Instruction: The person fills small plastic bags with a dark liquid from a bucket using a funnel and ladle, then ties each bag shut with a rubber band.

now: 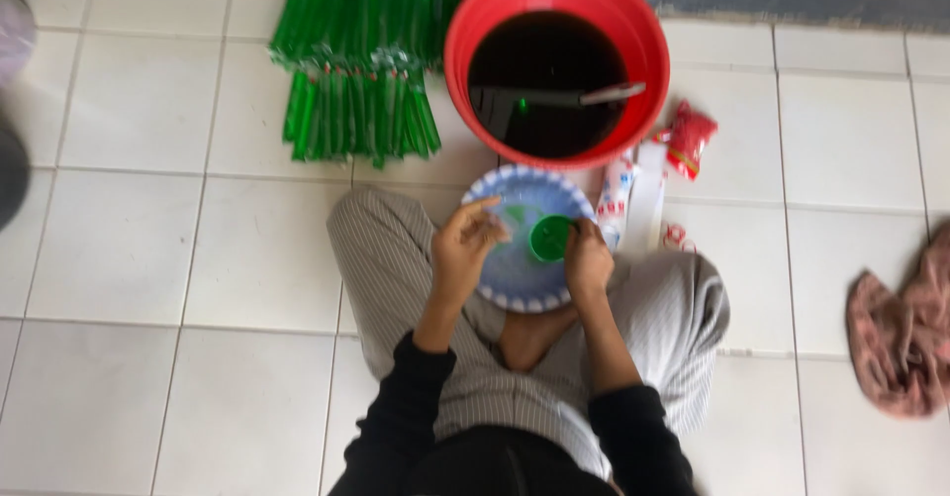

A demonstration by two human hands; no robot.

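A person sits cross-legged on a white tiled floor (148, 258). The left hand (465, 248) hovers over a round blue-and-white plastic bowl (515, 268) on the lap, its grip pinched together near the bowl's 10 o'clock rim; what it pinches is too blurred to tell. The right hand (588, 260) has its grip clamped on a small green plastic funnel (549, 238), which sits over the bowl toward 2 o'clock.

At 12 o'clock from the bowl, almost touching it, stands a round red plastic bucket (465, 70) of dark liquid with a long-handled ladle (584, 95) lying in it. At 10 o'clock lie two rows of slim green-filled plastic packets (356, 110). At 2 o'clock rest white packages (623, 194) and a red packet (688, 140). A crumpled pink cloth (901, 328) lies well apart at 3 o'clock.
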